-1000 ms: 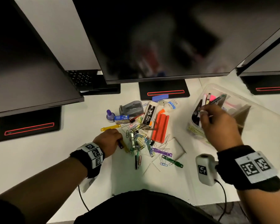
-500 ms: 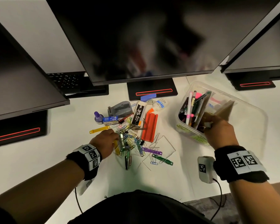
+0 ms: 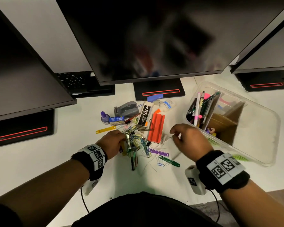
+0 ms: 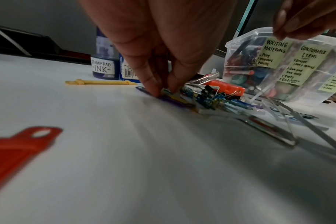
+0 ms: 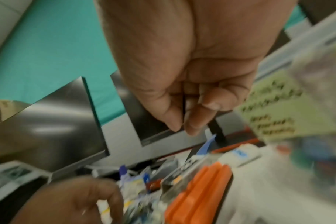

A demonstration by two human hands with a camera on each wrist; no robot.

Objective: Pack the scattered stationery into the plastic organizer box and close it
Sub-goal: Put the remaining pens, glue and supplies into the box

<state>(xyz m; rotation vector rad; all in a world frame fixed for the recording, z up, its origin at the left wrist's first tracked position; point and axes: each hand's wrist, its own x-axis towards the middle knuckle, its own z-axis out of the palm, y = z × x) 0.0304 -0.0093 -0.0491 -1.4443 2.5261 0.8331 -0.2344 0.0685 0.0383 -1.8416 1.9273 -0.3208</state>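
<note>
The clear plastic organizer box (image 3: 267,122) stands open at the right, with pens (image 3: 198,108) in its left compartment and cardboard dividers (image 3: 223,123). A pile of paper clips and plastic fastener strips (image 3: 138,145) lies at the middle of the desk. My left hand (image 3: 120,141) pinches purple and yellow strips (image 4: 173,98) at the pile's left edge. My right hand (image 3: 175,135) hovers beside the orange holder (image 3: 156,126), fingers curled, holding nothing I can see. A staples box (image 3: 145,114), glue bottle (image 3: 168,104), ink bottle (image 3: 104,117) and grey stapler (image 3: 126,108) lie behind the pile.
Three dark monitors (image 3: 146,38) overhang the back of the white desk, their stands (image 3: 159,90) just behind the stationery. A keyboard (image 3: 72,79) sits at back left. Loose yellow (image 3: 106,129) and green (image 3: 170,161) strips lie apart. A red strip (image 4: 19,150) lies near my left wrist.
My right hand has left the box and swung left to the orange holder beside the pile. My left hand has stayed on the strips.
</note>
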